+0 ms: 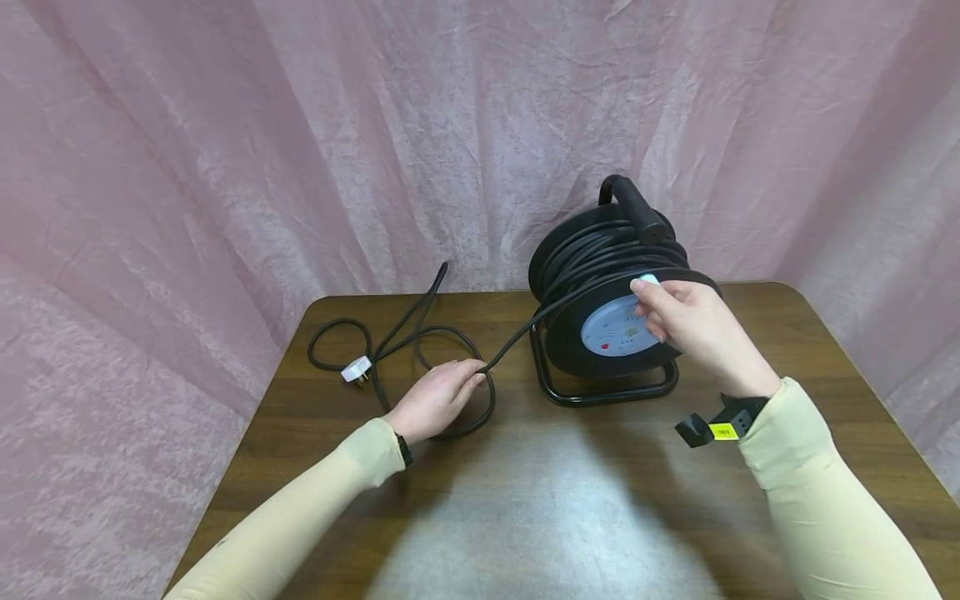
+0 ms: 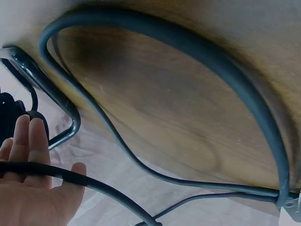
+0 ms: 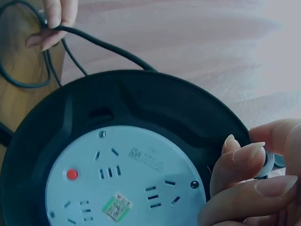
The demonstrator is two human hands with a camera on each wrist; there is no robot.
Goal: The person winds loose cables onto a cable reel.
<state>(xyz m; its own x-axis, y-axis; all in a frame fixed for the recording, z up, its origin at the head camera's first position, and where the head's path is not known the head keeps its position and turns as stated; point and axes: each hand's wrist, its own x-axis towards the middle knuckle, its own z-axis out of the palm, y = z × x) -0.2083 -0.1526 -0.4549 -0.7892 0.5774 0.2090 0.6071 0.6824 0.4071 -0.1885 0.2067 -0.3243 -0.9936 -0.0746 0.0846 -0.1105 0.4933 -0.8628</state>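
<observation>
A black cable reel stands on the table, cable wound around its drum. Its pale face carries sockets and a red button. My right hand pinches the small pale knob near the upper right rim of the reel, with the thumb and bent fingers around it. To the left, my left hand holds the black cable that runs up to the drum. In the left wrist view this cable crosses the fingers and thumb.
Loose cable lies in loops on the left of the table, with a white plug among them. The reel has a tubular base and a carrying handle. A pink curtain hangs behind the table.
</observation>
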